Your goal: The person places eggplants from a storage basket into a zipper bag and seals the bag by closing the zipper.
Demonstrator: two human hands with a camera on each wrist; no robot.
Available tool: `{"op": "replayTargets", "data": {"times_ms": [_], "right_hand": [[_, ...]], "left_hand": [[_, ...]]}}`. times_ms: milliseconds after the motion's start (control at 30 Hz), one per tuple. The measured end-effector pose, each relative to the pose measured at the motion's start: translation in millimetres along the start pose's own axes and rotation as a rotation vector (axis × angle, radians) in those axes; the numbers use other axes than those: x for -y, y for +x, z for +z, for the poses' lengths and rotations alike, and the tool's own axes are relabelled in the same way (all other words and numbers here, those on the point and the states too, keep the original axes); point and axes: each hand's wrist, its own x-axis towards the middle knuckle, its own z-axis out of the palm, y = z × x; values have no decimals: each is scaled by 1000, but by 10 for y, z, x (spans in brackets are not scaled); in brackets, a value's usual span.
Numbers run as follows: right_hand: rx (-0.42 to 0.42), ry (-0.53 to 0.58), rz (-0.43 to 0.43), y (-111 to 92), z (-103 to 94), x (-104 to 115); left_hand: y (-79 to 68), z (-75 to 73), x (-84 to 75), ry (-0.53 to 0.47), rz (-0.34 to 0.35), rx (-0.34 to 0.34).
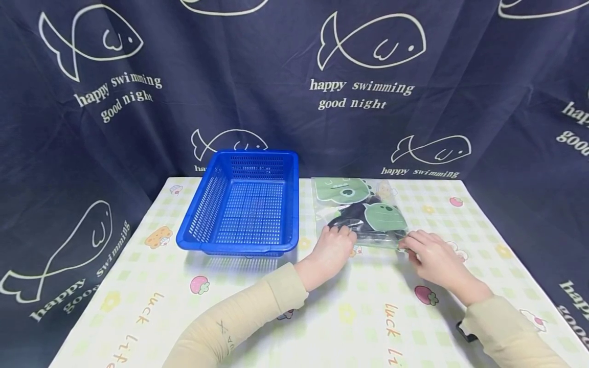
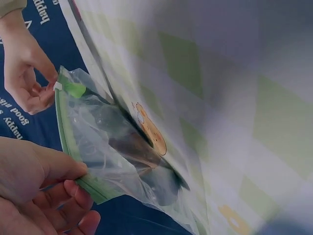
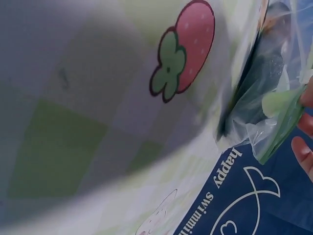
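Observation:
A clear slider zip bag [image 1: 361, 212] with green cartoon creatures printed on it lies on the table, something dark inside it. My left hand [image 1: 327, 255] pinches the bag's green zip edge [image 2: 98, 191] near its left end, thumb on top. At the opposite end, my right hand [image 1: 434, 259] pinches the corner beside the small white slider [image 2: 57, 85]. Between the two hands the zip edge is raised off the cloth in the left wrist view. In the right wrist view only the fingers [image 3: 307, 122] of my right hand show, at the green strip.
To the left of the bag stands a blue plastic basket [image 1: 291, 204] with perforated sides. A checked tablecloth [image 1: 331, 327] with fruit and cake prints covers the table. Behind it hangs a dark blue curtain [image 1: 276, 61] with fish drawings.

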Motion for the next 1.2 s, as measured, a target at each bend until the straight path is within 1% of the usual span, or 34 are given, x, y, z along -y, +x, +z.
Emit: {"op": "replayTargets", "data": {"times_ms": [167, 333, 467, 633, 933, 1100, 1200], "right_hand": [[7, 13, -12, 4, 33, 42], [-24, 2, -34, -2, 75, 51], [-27, -3, -26, -18, 67, 41], [-13, 0, 6, -76, 21, -6], [8, -26, 37, -195, -40, -124], [4, -35, 36, -244, -61, -177], [2, -36, 28, -259, -61, -196]], "left_hand": [[10, -22, -10, -8, -8, 22], [3, -23, -6, 1, -8, 18], [-6, -16, 9, 10, -7, 10], [-21, -3, 36, 13, -15, 15], [-33, 7, 64, -9, -22, 29], [-44, 13, 64, -6, -17, 19], [-58, 21, 61, -5, -10, 24]]}}
